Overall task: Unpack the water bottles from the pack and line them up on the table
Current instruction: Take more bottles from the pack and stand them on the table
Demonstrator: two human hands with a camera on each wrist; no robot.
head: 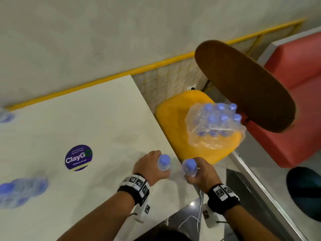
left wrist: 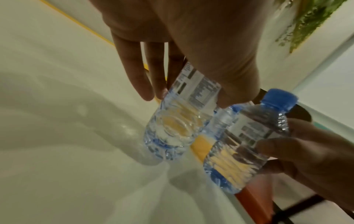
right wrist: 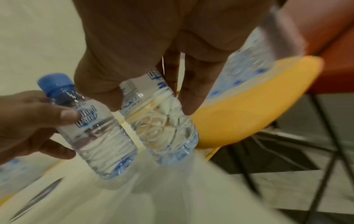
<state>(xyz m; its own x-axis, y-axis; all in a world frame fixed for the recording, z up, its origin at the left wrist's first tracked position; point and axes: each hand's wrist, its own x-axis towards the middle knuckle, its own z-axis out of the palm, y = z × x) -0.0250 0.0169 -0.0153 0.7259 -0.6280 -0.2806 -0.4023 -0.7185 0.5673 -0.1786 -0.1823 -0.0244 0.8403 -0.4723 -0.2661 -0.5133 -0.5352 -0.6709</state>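
Both hands hold a small water bottle each, side by side over the near corner of the desk [head: 107, 119]. Left hand [head: 147, 165] has its grip wrapped round the upper body of the left bottle [head: 164, 162], fingers and thumb curled on the label, blue cap up; the left wrist view shows the bottle's clear ribbed base hanging free above the desk top, with the fingers [left wrist: 134, 72] on its far side and the thumb on the label. Right hand [head: 202, 174] has its grip closed the same way round the right bottle [head: 189, 166], thumb [right wrist: 103, 84] on one side and fingers on the other, the base lifted clear of the surface. The two bottles are just beside each other; whether they touch cannot be told. Beyond the hands, past the desk's edge, a yellow chair [head: 175, 122] carries the pack [head: 214, 124], its clear plastic wrap torn open and loose, with blue-capped bottles left inside. On the desk, left of the hands, sits a round purple sticker [head: 78, 158], and further left a blurred cluster of blue-capped bottles [head: 19, 190] stands near the edge of view; another blurred one [head: 5, 116] shows at the far left. Behind the chair are a brown round tabletop [head: 243, 84] and a red seat [head: 298, 80].
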